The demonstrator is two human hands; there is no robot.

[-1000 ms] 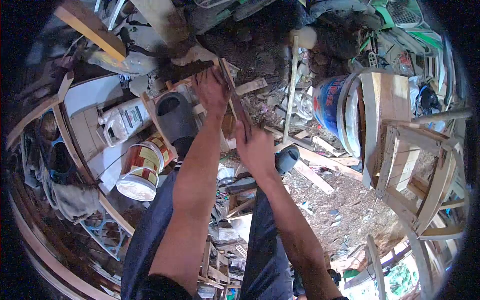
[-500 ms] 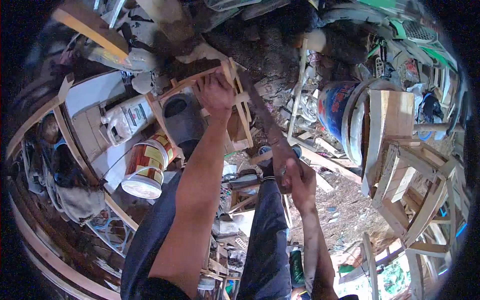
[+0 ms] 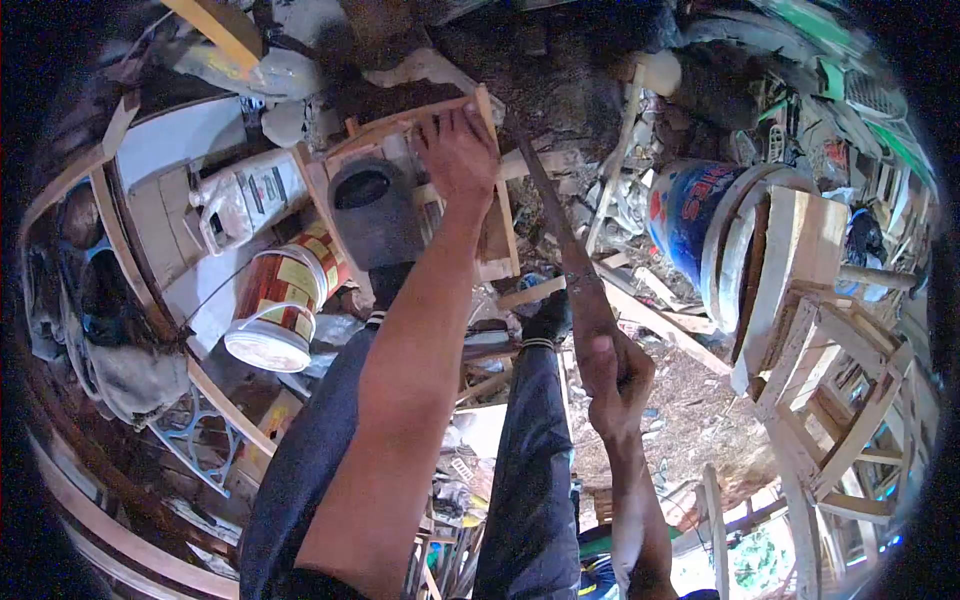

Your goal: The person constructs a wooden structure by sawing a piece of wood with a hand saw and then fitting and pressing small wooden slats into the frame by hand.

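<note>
My left hand (image 3: 458,155) grips the top corner of a small wooden frame (image 3: 508,225), its fingers curled over the upper rail. A handsaw (image 3: 562,235) is in my right hand (image 3: 622,385), which is closed around its handle. The dark blade slants up and to the left, its tip a little right of the frame's corner, apart from the wood. Under my left forearm, a sandaled foot (image 3: 375,215) rests inside the frame.
To the left are a wood-patterned bucket (image 3: 275,300) and a white jug (image 3: 250,200). A large blue bucket (image 3: 685,225) lies on the right beside a stack of wooden frames (image 3: 840,380). Wood scraps and litter cover the ground (image 3: 690,400).
The saw and my right hand have moved right, and the blade has come away from the frame's edge. My left hand stays on the frame, its fingers shifted along the top rail.
</note>
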